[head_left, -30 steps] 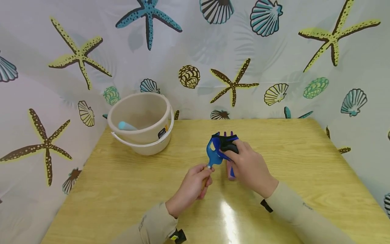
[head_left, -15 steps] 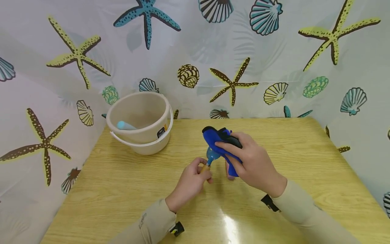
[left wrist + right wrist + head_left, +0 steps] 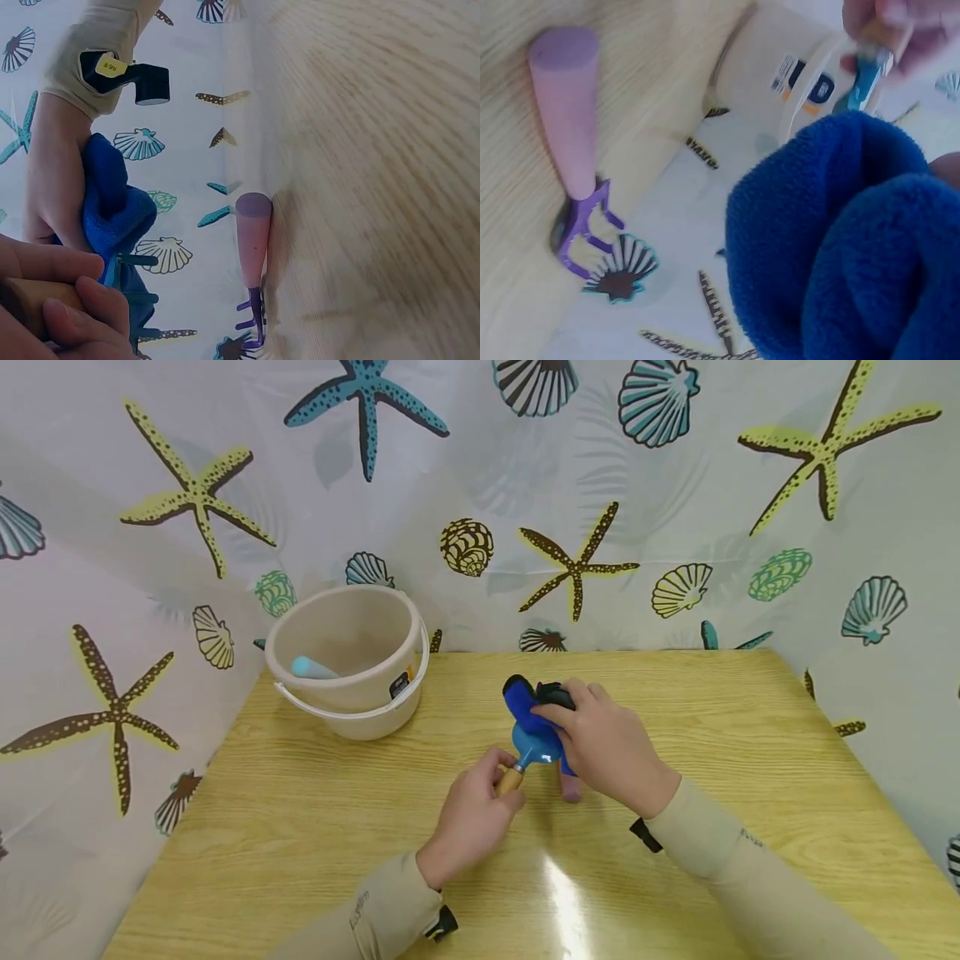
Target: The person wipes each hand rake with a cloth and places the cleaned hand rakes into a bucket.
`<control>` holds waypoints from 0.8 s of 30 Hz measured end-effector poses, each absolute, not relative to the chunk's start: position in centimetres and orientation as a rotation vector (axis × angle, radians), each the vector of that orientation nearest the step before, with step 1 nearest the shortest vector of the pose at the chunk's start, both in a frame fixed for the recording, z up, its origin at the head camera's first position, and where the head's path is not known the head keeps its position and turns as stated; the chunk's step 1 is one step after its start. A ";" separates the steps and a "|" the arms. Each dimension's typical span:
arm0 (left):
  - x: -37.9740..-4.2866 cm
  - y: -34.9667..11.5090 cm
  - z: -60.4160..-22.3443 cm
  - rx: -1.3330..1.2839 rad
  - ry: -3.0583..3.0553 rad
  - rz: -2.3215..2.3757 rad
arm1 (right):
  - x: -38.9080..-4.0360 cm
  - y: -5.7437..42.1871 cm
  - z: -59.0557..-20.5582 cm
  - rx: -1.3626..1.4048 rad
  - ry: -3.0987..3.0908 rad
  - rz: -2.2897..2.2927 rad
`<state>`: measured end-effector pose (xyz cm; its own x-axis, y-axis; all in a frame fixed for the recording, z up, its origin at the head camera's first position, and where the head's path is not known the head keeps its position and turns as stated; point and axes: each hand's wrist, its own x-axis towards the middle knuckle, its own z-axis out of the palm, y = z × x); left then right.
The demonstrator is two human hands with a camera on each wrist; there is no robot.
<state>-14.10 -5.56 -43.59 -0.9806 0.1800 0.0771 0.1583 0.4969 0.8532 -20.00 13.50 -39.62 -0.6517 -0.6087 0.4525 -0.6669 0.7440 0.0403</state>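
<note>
My left hand (image 3: 472, 814) grips the wooden handle of a small blue hand rake (image 3: 536, 747) above the middle of the table. In the left wrist view, several blue-green tines (image 3: 141, 298) stick out past the cloth. My right hand (image 3: 615, 747) holds a bunched, fluffy blue cloth (image 3: 527, 703) with black parts, pressed against the rake head and covering part of it. Just beyond lies a second hand rake (image 3: 566, 120) with a pink handle and purple tines, mostly hidden in the head view under the right hand and cloth.
A beige bucket (image 3: 408, 702) with a white handle stands at the back left of the wooden table (image 3: 315, 827). Inside it leans a light-blue rod-like end (image 3: 311, 668). A curtain (image 3: 495, 468) printed with shells and starfish hangs behind the table and along its sides.
The cloth has shifted over the blue rake's head, covering its far part, where one second ago more of the head showed. My right hand has drawn slightly left since half a second ago.
</note>
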 end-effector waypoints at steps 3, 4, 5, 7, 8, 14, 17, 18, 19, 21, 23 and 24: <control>-14.0 -5.5 -43.7 0.312 2.745 1.473 | -19.7 13.7 -39.7 1.006 -2.518 0.253; -14.0 -5.6 -43.7 0.327 2.767 1.448 | -19.4 13.6 -39.6 1.042 -2.521 0.287; -14.0 -5.6 -43.7 0.348 2.793 1.423 | -19.1 13.4 -39.6 1.091 -2.517 0.328; -14.1 -5.7 -43.8 0.405 2.844 1.377 | -18.5 12.8 -39.4 1.183 -2.505 0.380; -14.1 -5.8 -43.8 0.437 2.871 1.355 | -18.4 12.4 -39.3 1.211 -2.498 0.388; -14.0 -5.9 -43.7 0.481 2.913 1.329 | -20.1 11.7 -38.6 1.154 -2.556 0.362; -13.8 -6.0 -43.8 0.459 2.883 1.330 | -21.7 12.1 -38.7 1.079 -2.634 0.350; -13.7 -6.0 -43.8 0.457 2.873 1.334 | -22.2 12.4 -38.7 1.063 -2.664 0.358; -13.6 -6.0 -43.9 0.456 2.869 1.334 | -22.8 12.8 -38.8 1.048 -2.699 0.378; -13.4 -6.1 -43.9 0.464 2.864 1.336 | -23.8 13.7 -38.9 1.017 -2.781 0.482; -13.4 -6.2 -43.9 0.463 2.848 1.355 | -24.7 14.7 -38.9 0.998 -2.872 0.690; -13.3 -6.2 -43.9 0.460 2.836 1.366 | -25.0 15.3 -39.0 0.981 -2.921 0.821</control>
<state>-13.33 -6.19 -43.89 -0.9574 0.2404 0.1599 0.2749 0.5895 0.7596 -25.01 15.31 -39.04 -0.8098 -0.5752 0.1154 -0.5511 0.6785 -0.4858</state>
